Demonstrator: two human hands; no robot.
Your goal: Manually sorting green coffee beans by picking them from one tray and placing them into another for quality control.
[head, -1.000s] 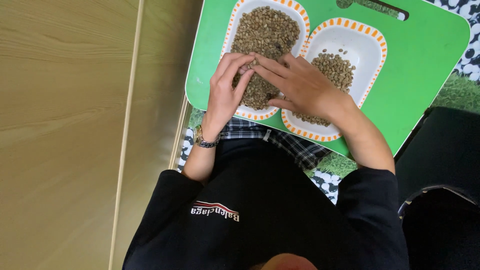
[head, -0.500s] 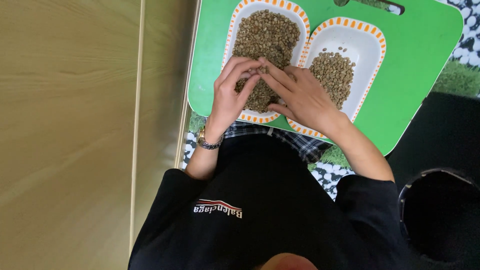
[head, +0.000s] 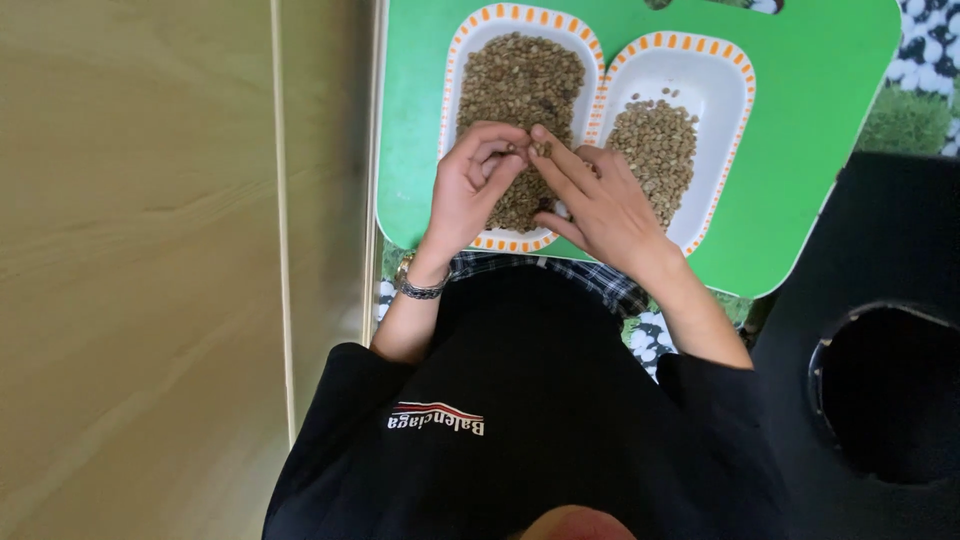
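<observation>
Two white dishes with orange-dashed rims sit side by side on a green tray [head: 800, 120]. The left dish [head: 452, 90] is heaped with small greenish-brown beans [head: 520, 75]. The right dish [head: 735, 110] holds a smaller pile of the same beans [head: 655, 145]. My left hand [head: 470, 195] hovers over the near end of the left dish, fingers curled, fingertips pinching beans. My right hand [head: 600, 205] reaches across both dishes, its fingertips meeting the left hand's and pinching a bean. A metal bracelet [head: 418, 285] is on my left wrist.
A pale wooden wall or panel [head: 140, 250] fills the left side. A black object with a round opening [head: 885, 390] stands at the lower right. A mat printed with grass and pebbles [head: 920, 90] lies under the tray. My black top fills the foreground.
The view has shifted, so the tray and dishes sit lower and further left in frame. Both hands stayed together over the left dish, fingertips still working the beans.
</observation>
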